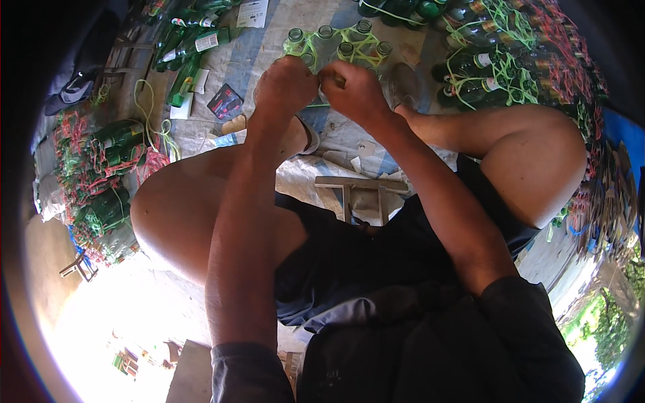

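In front of me, between my feet, a bundle of several clear glass bottles (325,32) stands upright, necks up. Yellow-green plastic twine (310,46) is wound around and between the necks. Over the near side of the bundle, my left hand (287,82) is closed in a fist, with the twine running in under it. Close to its right, my right hand (355,88) is also closed, thumb side toward the left hand, with a bit of twine seeming to show in its curled fingers. Both hands hide the nearest bottles.
Green bottles (185,80) lie at the far left. Tied bundles of green bottles (474,67) are stacked at the right, others (117,148) at the left. A loose loop of twine (149,114), a dark card (225,102) and a small wooden stool (361,183) are nearby.
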### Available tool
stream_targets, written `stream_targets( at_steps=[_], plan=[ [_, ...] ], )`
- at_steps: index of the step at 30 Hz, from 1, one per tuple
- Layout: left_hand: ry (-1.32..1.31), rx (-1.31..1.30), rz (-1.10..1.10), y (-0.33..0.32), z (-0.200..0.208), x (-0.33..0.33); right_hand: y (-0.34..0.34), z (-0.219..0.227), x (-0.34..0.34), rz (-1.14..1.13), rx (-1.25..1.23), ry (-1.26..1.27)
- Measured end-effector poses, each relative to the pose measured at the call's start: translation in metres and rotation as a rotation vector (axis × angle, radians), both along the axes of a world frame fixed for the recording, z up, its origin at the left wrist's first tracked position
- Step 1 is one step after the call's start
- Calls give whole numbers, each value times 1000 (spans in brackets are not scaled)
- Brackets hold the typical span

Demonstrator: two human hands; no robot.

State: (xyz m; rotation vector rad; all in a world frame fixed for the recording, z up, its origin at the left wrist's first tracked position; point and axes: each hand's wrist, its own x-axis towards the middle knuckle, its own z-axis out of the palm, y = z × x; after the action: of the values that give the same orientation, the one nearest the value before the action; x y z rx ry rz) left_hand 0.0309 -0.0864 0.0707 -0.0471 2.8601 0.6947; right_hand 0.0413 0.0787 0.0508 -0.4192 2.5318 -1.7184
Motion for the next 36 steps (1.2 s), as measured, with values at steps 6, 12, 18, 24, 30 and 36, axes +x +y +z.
stream_targets(
  at_steps=[6,12,18,24,30,36],
  plan=[
    [151,-43,26,18,5,12,14,-4,-18,68,76,54],
    [267,-178,135,30,4,31,12,2,-20,128,178,8],
    [289,-223,279,44,0,43,11,4,-24,158,165,12],
    [259,-184,410,56,3,51,15,6,-24,179,206,-92],
    [340,-6,463,58,-2,55,15,2,-24,180,207,12],
    [411,118,495,55,-8,59,16,6,-22,191,236,-9]
  ],
)
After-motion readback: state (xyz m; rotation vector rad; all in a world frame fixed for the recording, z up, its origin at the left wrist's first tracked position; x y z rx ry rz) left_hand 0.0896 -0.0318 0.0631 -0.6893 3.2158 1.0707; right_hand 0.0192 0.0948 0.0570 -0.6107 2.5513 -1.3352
